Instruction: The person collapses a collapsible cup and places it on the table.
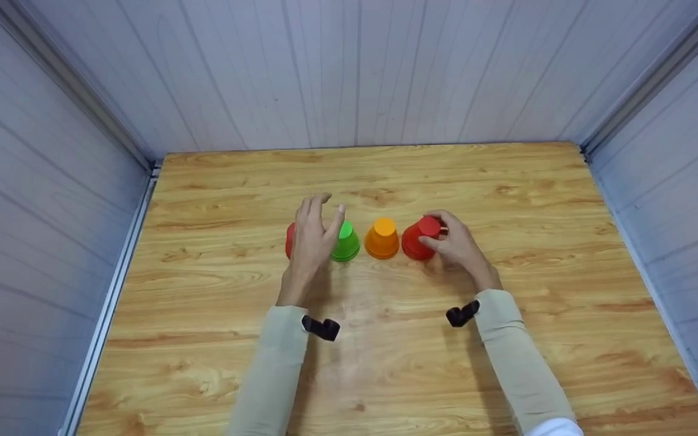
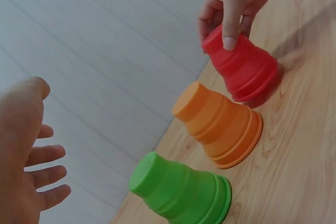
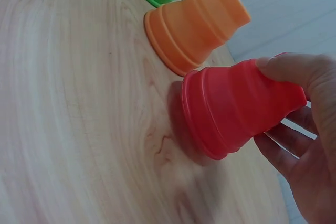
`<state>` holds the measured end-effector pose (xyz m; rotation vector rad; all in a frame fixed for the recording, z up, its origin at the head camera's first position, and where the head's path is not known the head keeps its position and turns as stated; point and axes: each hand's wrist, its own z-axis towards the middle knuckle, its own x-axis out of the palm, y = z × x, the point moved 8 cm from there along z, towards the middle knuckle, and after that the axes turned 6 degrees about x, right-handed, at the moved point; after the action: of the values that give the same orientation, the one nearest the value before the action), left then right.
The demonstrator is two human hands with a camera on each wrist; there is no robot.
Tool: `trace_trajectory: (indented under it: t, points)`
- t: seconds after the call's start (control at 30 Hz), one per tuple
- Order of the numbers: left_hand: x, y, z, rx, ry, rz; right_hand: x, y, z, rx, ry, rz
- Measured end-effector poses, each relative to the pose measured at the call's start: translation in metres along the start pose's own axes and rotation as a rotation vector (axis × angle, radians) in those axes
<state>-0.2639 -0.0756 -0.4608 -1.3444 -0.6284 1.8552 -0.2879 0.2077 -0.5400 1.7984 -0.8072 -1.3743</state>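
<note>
My right hand [image 1: 456,243] grips an upside-down red cup [image 1: 417,240] near its narrow end, thumb on one side and fingers on the other. In the right wrist view that cup's rim [image 3: 194,114] appears slightly off the wood, with a shadow beneath it. An upside-down orange cup [image 1: 382,238] stands just left of it, then an upside-down green cup [image 1: 345,244]. My left hand [image 1: 314,236] hovers with fingers spread beside the green cup, holding nothing. Behind it, another red cup [image 1: 289,240] is mostly hidden.
The cups form a row across the middle of a wood-grain tabletop [image 1: 373,339]. Pale panelled walls [image 1: 355,72] enclose the back and both sides. A small black device [image 1: 322,328] is strapped at each wrist, over the beige sleeves.
</note>
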Motion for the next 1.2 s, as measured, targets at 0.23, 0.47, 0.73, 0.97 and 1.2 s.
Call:
trace_trajectory:
  t: [0.23,0.47,0.73,0.97,1.2]
  points:
    - [0.015,-0.004,-0.002,-0.025,0.074,-0.06,-0.008,0.022,-0.008,-0.076,-0.031,0.004]
    - [0.036,-0.014,-0.005,-0.039,0.155,-0.205,-0.01,0.059,-0.02,-0.191,-0.046,0.0]
    - [0.066,-0.032,-0.008,-0.091,0.32,-0.269,-0.016,0.096,-0.037,-0.269,-0.055,-0.033]
    - [0.067,-0.031,-0.006,-0.17,0.338,-0.339,-0.012,0.115,-0.041,-0.331,-0.056,-0.067]
    - [0.069,-0.025,-0.007,-0.322,0.332,-0.597,-0.008,0.128,-0.047,-0.409,-0.045,-0.056]
